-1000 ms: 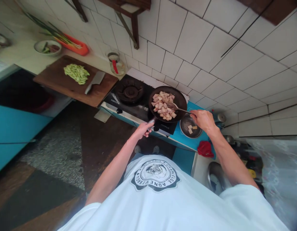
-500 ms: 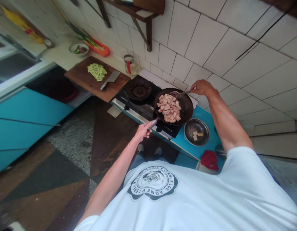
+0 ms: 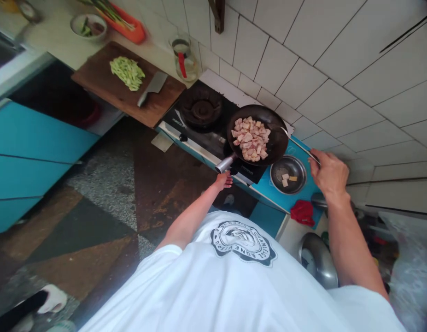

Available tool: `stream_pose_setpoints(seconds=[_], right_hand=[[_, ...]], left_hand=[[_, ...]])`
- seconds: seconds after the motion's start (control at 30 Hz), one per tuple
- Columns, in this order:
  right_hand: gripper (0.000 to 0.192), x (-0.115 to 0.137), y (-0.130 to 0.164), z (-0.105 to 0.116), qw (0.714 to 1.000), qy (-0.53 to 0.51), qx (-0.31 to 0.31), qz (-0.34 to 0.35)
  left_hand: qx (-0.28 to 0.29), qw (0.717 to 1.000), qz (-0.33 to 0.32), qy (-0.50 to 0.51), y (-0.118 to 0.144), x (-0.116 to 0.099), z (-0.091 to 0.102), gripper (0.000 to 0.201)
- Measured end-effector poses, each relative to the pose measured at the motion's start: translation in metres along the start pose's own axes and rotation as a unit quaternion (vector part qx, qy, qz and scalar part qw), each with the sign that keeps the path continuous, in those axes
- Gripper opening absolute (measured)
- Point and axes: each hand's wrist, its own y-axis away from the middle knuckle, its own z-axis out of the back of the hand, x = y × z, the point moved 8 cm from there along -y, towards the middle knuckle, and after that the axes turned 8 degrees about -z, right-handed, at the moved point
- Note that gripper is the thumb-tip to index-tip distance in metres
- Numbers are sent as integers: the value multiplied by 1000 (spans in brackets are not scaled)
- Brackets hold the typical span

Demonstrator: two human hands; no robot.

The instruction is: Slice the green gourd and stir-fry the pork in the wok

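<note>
A black pan [image 3: 277, 145] full of pale meat cubes [image 3: 251, 138] sits on the right burner of a gas stove [image 3: 206, 133]. My left hand [image 3: 223, 180] grips the end of the pan's metal handle [image 3: 225, 163]. My right hand [image 3: 329, 174] holds a metal spatula [image 3: 299, 145] by its handle, to the right of the pan; the blade rests at the pan's right rim.
A metal bowl [image 3: 288, 174] with a few pieces stands beside the stove on a blue counter, a red cloth [image 3: 302, 212] below it. To the left lie a wooden cutting board [image 3: 106, 90] with sliced greens [image 3: 127, 73] and a cleaver [image 3: 151, 87], and a glass jar [image 3: 184, 59].
My right hand swung the spatula from above the pan's far side down to its right side, over the counter. The left hand stayed on the pan handle. The view shifted.
</note>
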Motion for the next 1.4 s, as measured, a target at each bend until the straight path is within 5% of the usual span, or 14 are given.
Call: stream_pose_setpoints(seconds=[0.3, 0.97, 1.4], right_hand=[[50, -25, 51, -19, 997, -75, -5, -31], [51, 1, 23, -3, 999, -49, 10, -21], [65, 14, -1, -13, 989, 102, 107, -24]], left_hand=[[42, 999, 2, 19, -17, 9, -7, 40], [61, 998, -12, 14, -18, 6, -12, 29], [129, 978, 6, 164, -25, 20, -27, 23]])
